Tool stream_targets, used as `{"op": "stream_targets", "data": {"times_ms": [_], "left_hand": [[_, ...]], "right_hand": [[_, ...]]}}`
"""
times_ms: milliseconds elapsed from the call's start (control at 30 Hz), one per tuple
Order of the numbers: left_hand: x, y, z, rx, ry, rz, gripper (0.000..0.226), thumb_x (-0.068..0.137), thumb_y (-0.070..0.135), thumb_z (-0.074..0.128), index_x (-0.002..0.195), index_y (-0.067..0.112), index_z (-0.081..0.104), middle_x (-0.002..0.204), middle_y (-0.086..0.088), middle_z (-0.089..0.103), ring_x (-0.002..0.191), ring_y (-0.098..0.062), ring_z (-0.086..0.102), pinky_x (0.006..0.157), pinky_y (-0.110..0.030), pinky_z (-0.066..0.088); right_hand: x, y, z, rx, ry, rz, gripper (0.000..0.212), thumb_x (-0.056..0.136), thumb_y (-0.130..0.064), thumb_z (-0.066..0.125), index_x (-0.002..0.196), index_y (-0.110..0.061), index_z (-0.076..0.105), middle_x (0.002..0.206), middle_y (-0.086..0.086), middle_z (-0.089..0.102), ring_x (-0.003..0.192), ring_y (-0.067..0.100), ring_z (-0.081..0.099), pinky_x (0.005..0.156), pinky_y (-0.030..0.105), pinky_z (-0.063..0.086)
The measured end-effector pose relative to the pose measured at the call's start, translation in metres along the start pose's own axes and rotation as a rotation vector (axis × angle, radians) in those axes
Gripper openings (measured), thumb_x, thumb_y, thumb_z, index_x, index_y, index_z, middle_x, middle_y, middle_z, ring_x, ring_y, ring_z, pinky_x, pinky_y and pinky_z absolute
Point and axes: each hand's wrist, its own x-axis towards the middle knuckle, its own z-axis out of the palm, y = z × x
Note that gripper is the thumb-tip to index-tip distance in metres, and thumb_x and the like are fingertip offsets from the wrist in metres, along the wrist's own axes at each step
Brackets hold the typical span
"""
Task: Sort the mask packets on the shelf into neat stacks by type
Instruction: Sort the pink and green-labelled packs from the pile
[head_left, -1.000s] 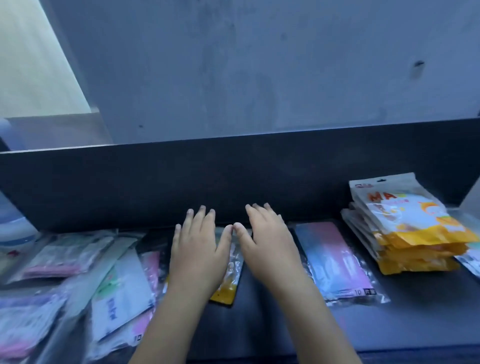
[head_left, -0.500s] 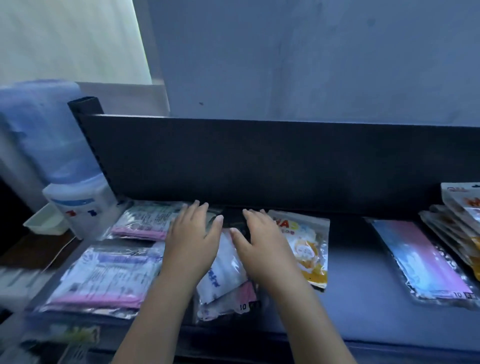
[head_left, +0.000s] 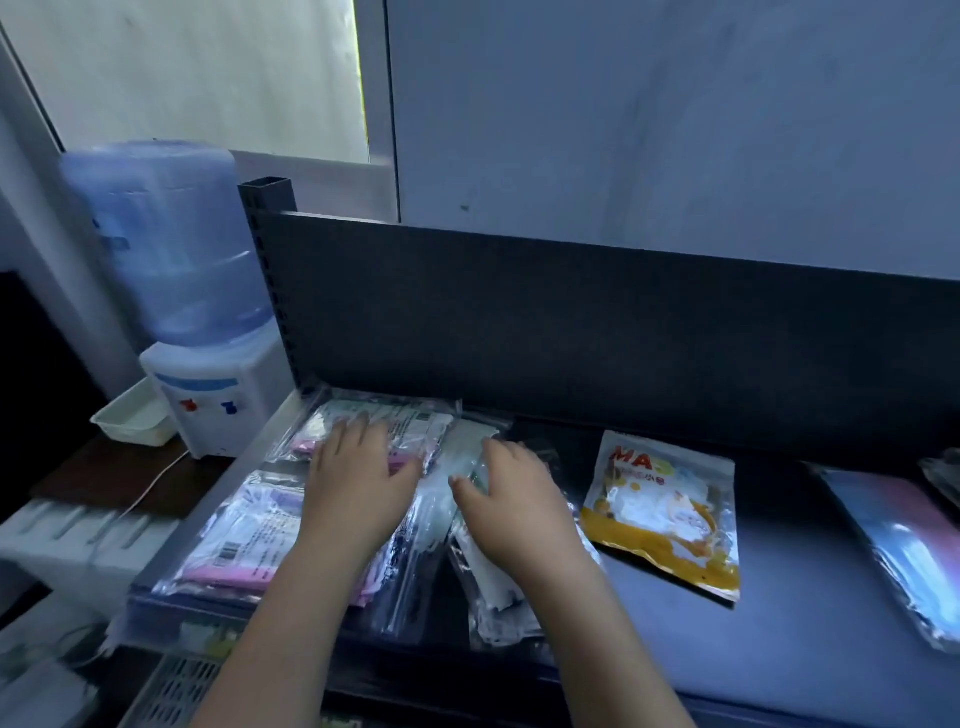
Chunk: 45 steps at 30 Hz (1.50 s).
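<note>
Nearest us, 2 bare forearms reach in over the front edge of the dark shelf (head_left: 779, 654). The left hand (head_left: 358, 488) lies palm down on the heap of packets, fingers straight and spread, gripping nothing. Just to its left, nearer the shelf edge, sits a pink-striped packet (head_left: 239, 545) with its barcode showing; the left wrist covers that packet's right side.

The right hand (head_left: 514, 499) is palm down too, beside the left with a gap between them. Its fingers bend over the pile and its thumb points toward the left hand. It's blurred there, so I cannot tell whether it pinches anything or only rests.

Under the right wrist, a white packet (head_left: 493, 587) pokes out toward the shelf edge. Between the 2 hands runs a clear packet (head_left: 436, 499), with the right thumb at its edge.

To the right of the right hand, apart from it, a yellow packet (head_left: 665, 519) lies flat by itself. Well farther right, a pink and blue packet (head_left: 904, 525) runs off the frame.

Beyond the left fingertips, another pink-edged packet (head_left: 395, 421) lies against the black back panel (head_left: 571, 322). Left of the left hand, off the shelf, stands a water dispenser (head_left: 208, 395) with a white tray (head_left: 130, 421) beside it.
</note>
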Motion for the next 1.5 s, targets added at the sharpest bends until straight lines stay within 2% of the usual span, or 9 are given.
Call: {"op": "stream_targets", "data": {"times_ms": [133, 367, 600, 700, 833, 1000, 1267, 1400, 1500], "left_hand": [[0.001, -0.004, 0.004, 0.027, -0.041, -0.060, 0.092, 0.086, 0.069, 0.057, 0.158, 0.018, 0.030, 0.171, -0.010, 0.019, 0.158, -0.030, 0.011, 0.127, -0.046, 0.013], [0.007, -0.015, 0.017, 0.050, -0.073, -0.018, 0.117, 0.059, 0.096, 0.043, 0.153, 0.025, 0.039, 0.165, -0.012, 0.032, 0.153, -0.034, 0.023, 0.124, -0.048, 0.024], [0.004, -0.014, 0.025, 0.039, 0.112, 0.170, 0.052, 0.084, 0.050, 0.062, 0.124, 0.018, 0.065, 0.117, -0.004, 0.071, 0.111, -0.029, 0.060, 0.097, -0.042, 0.047], [0.003, -0.013, 0.028, 0.026, 0.160, 0.218, 0.045, 0.084, 0.037, 0.069, 0.122, 0.014, 0.070, 0.112, -0.005, 0.075, 0.105, -0.031, 0.064, 0.093, -0.042, 0.050], [0.006, -0.017, 0.033, 0.057, 0.197, 0.275, 0.034, 0.084, 0.036, 0.068, 0.111, 0.016, 0.076, 0.105, -0.003, 0.074, 0.096, -0.030, 0.064, 0.087, -0.042, 0.053], [0.002, -0.017, 0.030, 0.044, 0.277, 0.357, 0.020, 0.092, 0.033, 0.068, 0.098, 0.018, 0.080, 0.092, 0.001, 0.077, 0.084, -0.026, 0.065, 0.072, -0.038, 0.054], [-0.005, -0.015, 0.011, -0.369, 0.466, 0.359, 0.022, 0.104, 0.022, 0.060, 0.113, 0.012, 0.078, 0.101, 0.001, 0.078, 0.091, -0.015, 0.069, 0.080, -0.027, 0.054], [-0.012, -0.008, -0.013, -0.767, 0.552, 0.102, 0.026, 0.109, 0.029, 0.050, 0.107, 0.015, 0.072, 0.089, 0.010, 0.069, 0.081, 0.006, 0.062, 0.063, -0.012, 0.047], [-0.008, -0.007, -0.023, -1.091, 0.532, -0.221, 0.031, 0.110, 0.035, 0.045, 0.100, 0.015, 0.067, 0.091, -0.001, 0.068, 0.082, -0.007, 0.064, 0.059, -0.017, 0.053]], "right_hand": [[0.007, -0.003, 0.008, -0.076, -0.012, 0.023, 0.050, 0.104, -0.037, 0.044, 0.149, -0.017, 0.042, 0.150, 0.008, 0.048, 0.141, 0.030, 0.034, 0.115, 0.042, 0.032], [0.012, -0.009, 0.018, -0.096, -0.012, 0.106, 0.062, 0.103, -0.045, 0.044, 0.158, -0.019, 0.031, 0.158, 0.011, 0.041, 0.148, 0.037, 0.025, 0.121, 0.045, 0.023], [0.013, -0.022, 0.014, 0.777, 0.048, 0.228, 0.047, 0.097, -0.028, 0.060, 0.143, -0.035, 0.052, 0.145, -0.008, 0.054, 0.125, 0.009, 0.056, 0.102, 0.034, 0.048], [0.011, -0.018, 0.007, 0.625, 0.156, 0.285, 0.051, 0.094, -0.027, 0.057, 0.145, -0.030, 0.050, 0.129, -0.006, 0.059, 0.093, 0.006, 0.064, 0.080, 0.036, 0.058], [0.010, -0.018, 0.006, 0.464, 0.110, 0.347, 0.055, 0.091, -0.034, 0.054, 0.144, -0.026, 0.049, 0.123, 0.000, 0.060, 0.111, 0.023, 0.059, 0.092, 0.045, 0.054], [0.017, -0.023, 0.009, 0.759, 0.091, 0.386, 0.052, 0.094, -0.019, 0.056, 0.145, -0.024, 0.046, 0.101, -0.013, 0.054, 0.088, 0.012, 0.059, 0.075, 0.033, 0.051], [0.022, -0.016, 0.009, 1.226, 0.210, 0.487, 0.040, 0.103, -0.031, 0.051, 0.142, -0.020, 0.051, 0.121, 0.004, 0.071, 0.115, 0.022, 0.066, 0.105, 0.043, 0.049], [0.022, -0.016, 0.009, 1.315, 0.136, 0.554, 0.014, 0.104, -0.026, 0.053, 0.099, -0.016, 0.063, 0.095, 0.002, 0.061, 0.080, 0.020, 0.060, 0.084, 0.043, 0.055], [0.024, -0.019, 0.010, 1.339, 0.092, 0.614, 0.012, 0.100, -0.019, 0.057, 0.094, -0.011, 0.062, 0.101, 0.013, 0.058, 0.082, 0.029, 0.058, 0.080, 0.044, 0.056]]}}
